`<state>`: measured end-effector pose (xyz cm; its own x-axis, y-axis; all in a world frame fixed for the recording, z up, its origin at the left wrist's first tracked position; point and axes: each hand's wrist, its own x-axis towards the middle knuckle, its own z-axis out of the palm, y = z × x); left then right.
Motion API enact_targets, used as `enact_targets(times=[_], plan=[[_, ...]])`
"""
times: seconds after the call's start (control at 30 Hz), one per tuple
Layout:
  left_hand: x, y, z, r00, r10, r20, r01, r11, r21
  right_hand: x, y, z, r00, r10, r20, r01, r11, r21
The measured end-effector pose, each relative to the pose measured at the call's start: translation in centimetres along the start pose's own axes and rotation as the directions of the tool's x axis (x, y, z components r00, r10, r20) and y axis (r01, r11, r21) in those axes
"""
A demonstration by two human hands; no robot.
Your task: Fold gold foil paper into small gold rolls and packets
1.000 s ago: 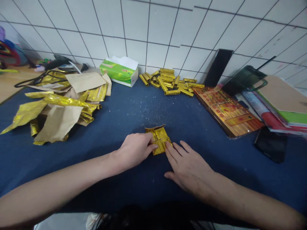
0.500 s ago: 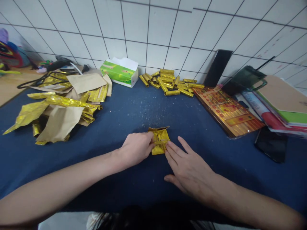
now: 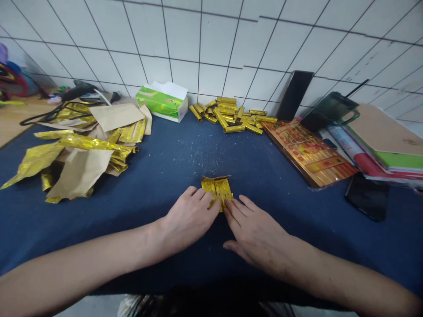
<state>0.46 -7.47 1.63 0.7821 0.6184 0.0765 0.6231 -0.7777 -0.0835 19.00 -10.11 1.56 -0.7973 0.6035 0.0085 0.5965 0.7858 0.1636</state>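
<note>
A small creased piece of gold foil paper lies on the dark blue tabletop, its far edge folded up and showing brown. My left hand is closed, with its fingertips on the near left part of the piece and covering some of it. Fingers extended, my right hand lies flat with its fingertips on the near right edge, its thumb apart. The two hands almost meet at the near edge, where the foil is partly hidden.
Gold rolls lie by the wall, beside a green tissue box. Gold and brown scraps are heaped at left. At right are a gold-red pack, an upright phone, a dark mug, notebooks and a black phone.
My left hand has moved right and nearer to me along the foil, its knuckles now more spread. My right hand stays at the right edge. The whole view has shifted slightly.
</note>
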Motion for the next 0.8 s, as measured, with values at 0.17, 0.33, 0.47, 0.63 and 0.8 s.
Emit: enact_targets(times=[0.17, 0.33, 0.47, 0.63, 0.8], plan=[[-0.7, 0.8, -0.4, 1.000, 0.010, 0.001, -0.010, 0.998, 0.065, -0.2, -1.2, -0.5, 1.000, 0.009, -0.011, -0.009, 1.000, -0.013], [-1.2, 1.3, 0.3, 0.998, 0.069, -0.003, -0.068, 0.989, 0.132, -0.4, -1.3, -0.5, 1.000, -0.018, -0.005, 0.018, 0.998, -0.054], [-1.8, 2.0, 0.8, 1.000, 0.004, -0.014, -0.002, 0.993, 0.121, -0.4, -1.0, -0.7, 1.000, -0.014, 0.018, 0.015, 1.000, -0.024], [-1.9, 2.6, 0.2, 0.998, -0.066, 0.017, 0.065, 0.997, 0.051, -0.4, -1.1, -0.8, 1.000, 0.003, 0.009, -0.003, 1.000, -0.026], [-0.7, 0.8, -1.5, 0.971, -0.234, 0.056, 0.239, 0.967, -0.086, -0.5, -1.2, -0.4, 1.000, -0.008, -0.012, 0.008, 0.999, -0.039]])
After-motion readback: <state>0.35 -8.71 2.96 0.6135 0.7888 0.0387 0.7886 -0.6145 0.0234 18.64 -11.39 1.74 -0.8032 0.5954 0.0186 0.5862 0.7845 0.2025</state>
